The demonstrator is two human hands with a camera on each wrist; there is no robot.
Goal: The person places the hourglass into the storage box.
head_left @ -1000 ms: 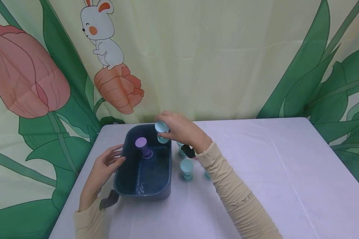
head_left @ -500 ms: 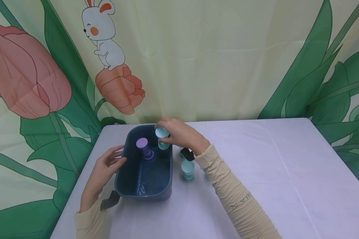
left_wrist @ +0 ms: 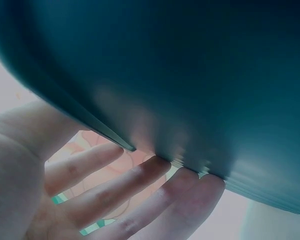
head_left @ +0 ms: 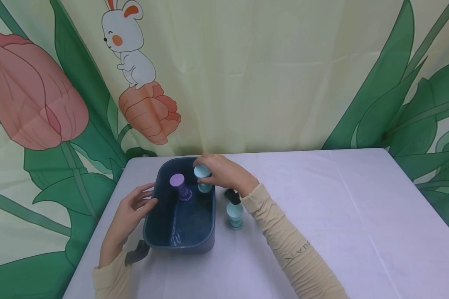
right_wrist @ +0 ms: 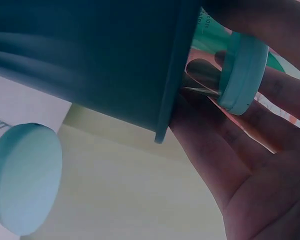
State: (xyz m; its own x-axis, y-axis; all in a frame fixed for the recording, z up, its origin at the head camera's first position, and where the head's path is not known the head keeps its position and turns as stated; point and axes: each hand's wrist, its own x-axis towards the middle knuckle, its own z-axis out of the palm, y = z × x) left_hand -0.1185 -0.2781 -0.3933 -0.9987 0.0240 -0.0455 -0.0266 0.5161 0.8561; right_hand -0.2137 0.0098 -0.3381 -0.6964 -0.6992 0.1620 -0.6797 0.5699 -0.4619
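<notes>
In the head view a dark blue plastic bin (head_left: 205,245) stands on the table. My right hand (head_left: 226,172) grips a light-blue hourglass (head_left: 202,171) by its upper part, just inside the bin's far right corner. In the right wrist view its teal cap (right_wrist: 245,75) shows between thumb and fingers, beside the bin wall. A purple hourglass (head_left: 177,180) stands inside the bin on the left. My left hand (head_left: 131,211) rests against the bin's left side; in the left wrist view its fairly straight fingers (left_wrist: 185,195) touch the outer wall.
Another light-blue hourglass (head_left: 235,214) stands on the white tablecloth (head_left: 321,199) right of the bin, partly under my right wrist. A scrap of pink (head_left: 253,175) shows behind that wrist. A printed curtain (head_left: 269,83) hangs behind the table.
My right hand has lowered the light-blue hourglass from above the bin's right rim down into the bin. The left hand has stayed at the bin's side.
</notes>
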